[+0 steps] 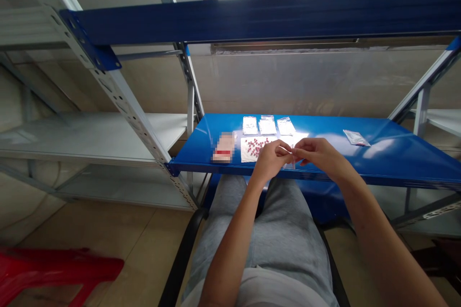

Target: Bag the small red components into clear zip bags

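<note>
My left hand (272, 160) and my right hand (319, 153) meet above the front edge of a blue steel shelf (403, 165). Their fingertips pinch a small clear plastic bag (288, 163) between them. Just left of my left hand lies a white sheet with several small red items (254, 147). Behind it are several flat clear bags (267, 125) in a row. Another bag with a red mark (356, 137) lies to the right. A pixelated pale package (224, 147) rests at the left.
A blue crossbeam (259, 17) runs overhead, held by perforated grey metal uprights (126, 100). Grey shelves (90, 134) stand to the left. My legs (262, 230) are under the shelf, beside a black chair armrest (180, 259). A red plastic object (54, 268) lies on the floor.
</note>
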`<state>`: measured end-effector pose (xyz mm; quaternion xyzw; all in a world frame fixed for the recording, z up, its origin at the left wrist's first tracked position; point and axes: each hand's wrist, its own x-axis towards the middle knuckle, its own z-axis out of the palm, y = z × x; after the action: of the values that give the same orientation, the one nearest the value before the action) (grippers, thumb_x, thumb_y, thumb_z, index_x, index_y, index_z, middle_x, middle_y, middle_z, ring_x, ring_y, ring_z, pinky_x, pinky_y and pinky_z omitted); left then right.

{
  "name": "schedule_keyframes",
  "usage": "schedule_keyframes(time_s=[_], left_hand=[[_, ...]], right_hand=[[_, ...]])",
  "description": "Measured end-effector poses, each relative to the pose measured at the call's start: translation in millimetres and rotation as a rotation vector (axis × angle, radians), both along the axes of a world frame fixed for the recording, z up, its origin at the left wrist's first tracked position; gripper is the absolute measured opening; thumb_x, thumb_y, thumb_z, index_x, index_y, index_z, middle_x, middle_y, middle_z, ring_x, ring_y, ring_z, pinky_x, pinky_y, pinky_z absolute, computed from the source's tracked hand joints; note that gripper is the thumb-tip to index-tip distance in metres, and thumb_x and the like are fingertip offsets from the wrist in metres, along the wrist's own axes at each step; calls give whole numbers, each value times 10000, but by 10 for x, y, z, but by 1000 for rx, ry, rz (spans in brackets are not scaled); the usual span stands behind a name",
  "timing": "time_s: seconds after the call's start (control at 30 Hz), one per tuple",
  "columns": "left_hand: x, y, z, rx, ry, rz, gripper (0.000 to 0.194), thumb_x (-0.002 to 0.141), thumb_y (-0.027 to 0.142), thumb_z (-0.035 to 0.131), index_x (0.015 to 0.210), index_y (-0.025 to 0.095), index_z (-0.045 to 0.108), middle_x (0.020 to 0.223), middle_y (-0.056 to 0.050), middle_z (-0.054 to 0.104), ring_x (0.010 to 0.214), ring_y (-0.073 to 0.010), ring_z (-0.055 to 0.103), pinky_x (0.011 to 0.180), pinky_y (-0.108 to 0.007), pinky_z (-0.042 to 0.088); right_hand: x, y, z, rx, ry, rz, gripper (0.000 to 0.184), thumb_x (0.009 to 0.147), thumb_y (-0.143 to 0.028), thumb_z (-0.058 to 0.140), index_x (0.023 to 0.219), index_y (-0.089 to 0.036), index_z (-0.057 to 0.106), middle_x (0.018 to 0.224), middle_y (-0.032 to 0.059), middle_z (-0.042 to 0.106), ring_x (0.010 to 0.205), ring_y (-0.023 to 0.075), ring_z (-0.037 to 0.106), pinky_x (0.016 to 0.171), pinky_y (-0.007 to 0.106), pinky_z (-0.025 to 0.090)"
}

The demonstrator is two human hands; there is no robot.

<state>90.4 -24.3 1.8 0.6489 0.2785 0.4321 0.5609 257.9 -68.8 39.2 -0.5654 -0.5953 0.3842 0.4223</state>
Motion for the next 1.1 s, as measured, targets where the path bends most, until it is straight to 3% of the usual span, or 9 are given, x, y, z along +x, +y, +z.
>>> schedule_keyframes(time_s=[0.23,0.53,0.87,1.1], left_hand=[[-101,125,-84,7,34,-58,245,781,291,813,931,153,678,805,-57,747,737,-173,719,680,-269,535],[-129,180,-122,51,21,-60,344,731,415,850,882,145,701,773,-38,712,718,-152,679,655,-244,504],[-98,116,-65,105,94,32,115,807,247,762,852,149,721,771,-37,709,706,-143,662,653,-235,502],[-89,76,-68,237,177,94,33,837,147,700,842,164,728,766,-35,722,757,-163,688,713,-254,512]], right_hand=[[2,21,2,-24,57,83,326,742,-490,787,769,-186,672,767,75,764,754,216,740,686,306,581],[11,45,-52,-51,-33,109,234,760,-412,757,771,-201,657,766,73,776,784,237,760,685,310,589],[13,60,-101,-24,-126,68,157,763,-350,685,753,-197,653,714,65,762,699,216,740,629,296,575],[-13,66,-132,-12,-225,14,79,764,-283,650,717,-220,641,644,29,739,623,206,710,598,297,547]])
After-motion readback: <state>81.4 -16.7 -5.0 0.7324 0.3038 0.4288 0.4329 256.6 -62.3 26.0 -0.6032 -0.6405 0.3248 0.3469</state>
